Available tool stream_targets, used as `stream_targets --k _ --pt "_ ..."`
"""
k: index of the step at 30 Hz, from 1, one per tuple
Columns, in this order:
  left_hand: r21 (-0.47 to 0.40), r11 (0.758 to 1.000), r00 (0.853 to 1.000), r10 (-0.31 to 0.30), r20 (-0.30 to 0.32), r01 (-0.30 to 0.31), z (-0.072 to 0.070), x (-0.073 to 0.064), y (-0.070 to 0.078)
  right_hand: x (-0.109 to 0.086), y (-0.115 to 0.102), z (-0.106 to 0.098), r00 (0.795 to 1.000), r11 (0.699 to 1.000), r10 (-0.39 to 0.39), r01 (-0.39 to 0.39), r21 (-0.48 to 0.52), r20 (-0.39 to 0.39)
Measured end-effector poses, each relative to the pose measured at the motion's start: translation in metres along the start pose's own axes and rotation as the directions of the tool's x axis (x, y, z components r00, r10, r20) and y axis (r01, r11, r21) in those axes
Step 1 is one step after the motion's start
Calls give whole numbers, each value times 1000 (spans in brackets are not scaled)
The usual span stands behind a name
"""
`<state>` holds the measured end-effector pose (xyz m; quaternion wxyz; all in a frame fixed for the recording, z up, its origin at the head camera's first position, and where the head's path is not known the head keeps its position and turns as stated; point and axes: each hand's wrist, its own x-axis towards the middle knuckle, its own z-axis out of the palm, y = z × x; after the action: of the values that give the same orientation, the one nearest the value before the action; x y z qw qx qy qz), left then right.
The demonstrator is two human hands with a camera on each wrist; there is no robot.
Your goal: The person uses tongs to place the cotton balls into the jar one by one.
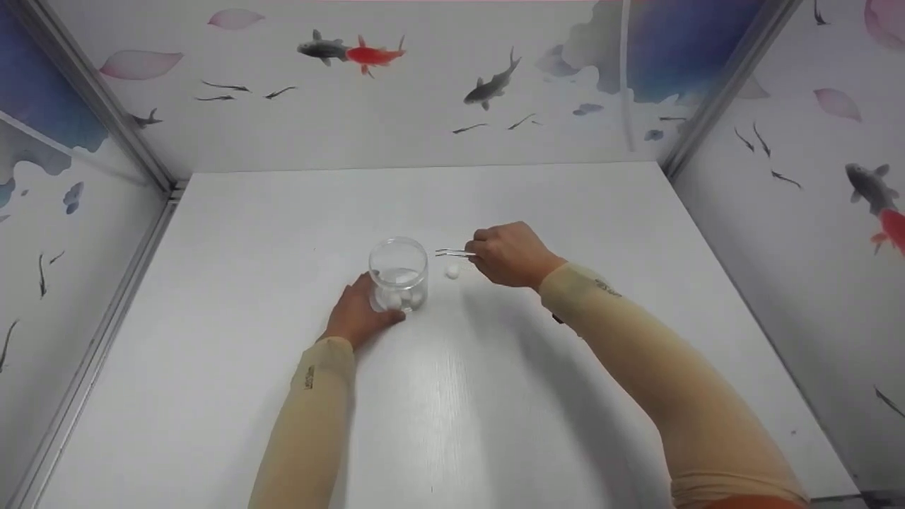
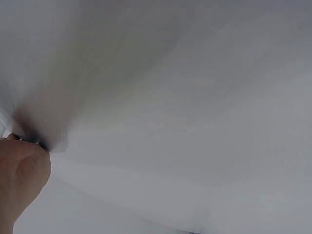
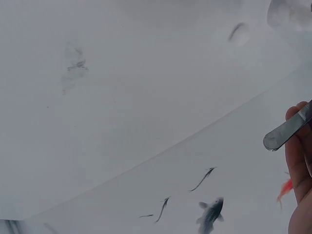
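A clear round jar point(image 1: 399, 261) stands upright on the white table, with several white balls point(image 1: 406, 300), probably cotton, at its bottom. The left hand point(image 1: 359, 311) grips the jar low on its left side, thumb across the front; the left wrist view catches only part of that hand point(image 2: 24, 168). To the jar's right, the right hand point(image 1: 512, 254) pinches metal tweezers point(image 1: 454, 253), tips pointing left toward the jar and apart, nothing seen between them. One loose white ball point(image 1: 452, 271) lies on the table just below the tweezers. The tweezers' rounded end point(image 3: 279, 139) shows in the right wrist view.
The white table point(image 1: 438, 396) is enclosed by panels at the back point(image 1: 424, 127) and both sides, printed with fish and petals. Metal posts point(image 1: 696, 92) stand at the back corners.
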<state>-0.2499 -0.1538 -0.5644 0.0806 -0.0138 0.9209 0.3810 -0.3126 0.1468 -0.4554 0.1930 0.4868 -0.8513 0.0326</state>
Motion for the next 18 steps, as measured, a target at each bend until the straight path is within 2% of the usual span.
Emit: stream_targets --k 7,18 --pt "-22 1000 1000 11 -4 -11 -1 -1 -1 -20 14 10 995 999 55 -54 -6 84" --pt "-31 1000 1000 -2 8 3 -2 -1 0 -33 17 17 982 994 104 -107 12 160"
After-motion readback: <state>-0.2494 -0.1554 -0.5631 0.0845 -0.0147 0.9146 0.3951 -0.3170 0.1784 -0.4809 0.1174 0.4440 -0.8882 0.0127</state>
